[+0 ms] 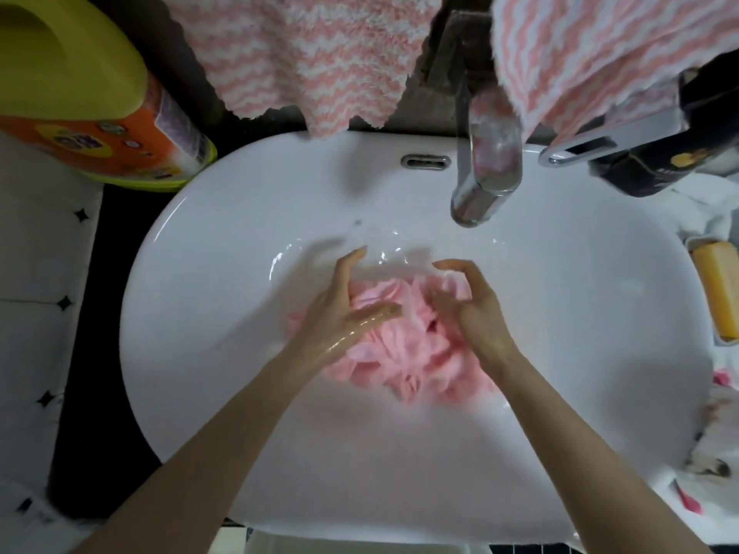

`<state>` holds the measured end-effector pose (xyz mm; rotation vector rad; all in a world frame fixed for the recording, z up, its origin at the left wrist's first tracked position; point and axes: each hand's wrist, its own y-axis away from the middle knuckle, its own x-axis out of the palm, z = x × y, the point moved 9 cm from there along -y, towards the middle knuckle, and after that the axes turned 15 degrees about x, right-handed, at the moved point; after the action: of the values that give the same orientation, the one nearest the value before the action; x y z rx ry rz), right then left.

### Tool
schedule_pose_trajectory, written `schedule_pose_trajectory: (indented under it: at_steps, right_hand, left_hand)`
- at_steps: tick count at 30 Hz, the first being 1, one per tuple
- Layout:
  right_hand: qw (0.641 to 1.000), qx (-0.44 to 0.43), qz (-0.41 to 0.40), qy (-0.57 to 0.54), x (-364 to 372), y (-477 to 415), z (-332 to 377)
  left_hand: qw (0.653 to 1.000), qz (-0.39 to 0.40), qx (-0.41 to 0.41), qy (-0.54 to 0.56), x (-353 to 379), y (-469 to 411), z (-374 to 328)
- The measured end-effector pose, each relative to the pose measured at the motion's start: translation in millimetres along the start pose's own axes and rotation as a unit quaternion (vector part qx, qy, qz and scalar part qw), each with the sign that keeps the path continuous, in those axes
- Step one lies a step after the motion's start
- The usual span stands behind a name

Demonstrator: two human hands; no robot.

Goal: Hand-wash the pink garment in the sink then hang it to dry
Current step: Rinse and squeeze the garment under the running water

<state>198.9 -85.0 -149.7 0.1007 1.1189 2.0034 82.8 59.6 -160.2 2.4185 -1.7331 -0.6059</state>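
Observation:
The pink garment (400, 345) lies bunched and wet in the water at the bottom of the white sink (208, 313). My left hand (344, 309) rests on its left side, wet, with fingers spread and fairly straight. My right hand (472, 301) sits on the garment's right side, its fingers curled over a fold of the cloth. The far edge of the garment is hidden under both hands.
A chrome faucet (484, 181) reaches over the basin from the back right. Pink-and-white striped towels (320, 62) hang above the sink. A yellow detergent bottle (76, 86) stands at the back left. A yellow soap bar (720, 285) lies in a dish on the right.

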Motion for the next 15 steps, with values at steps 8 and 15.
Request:
schedule_pose_trajectory:
  at_steps: [8, 15]
  right_hand:
    - [0.932, -0.046, -0.183, 0.310, 8.6, 39.9, -62.4]
    - [0.880, -0.173, -0.227, 0.380, 43.3, 5.7, -44.8]
  left_hand:
    - [0.895, -0.058, 0.097, -0.432, 30.0, 45.2, 14.8]
    - [0.874, -0.103, 0.196, -0.432, 52.5, 26.6, 14.0]
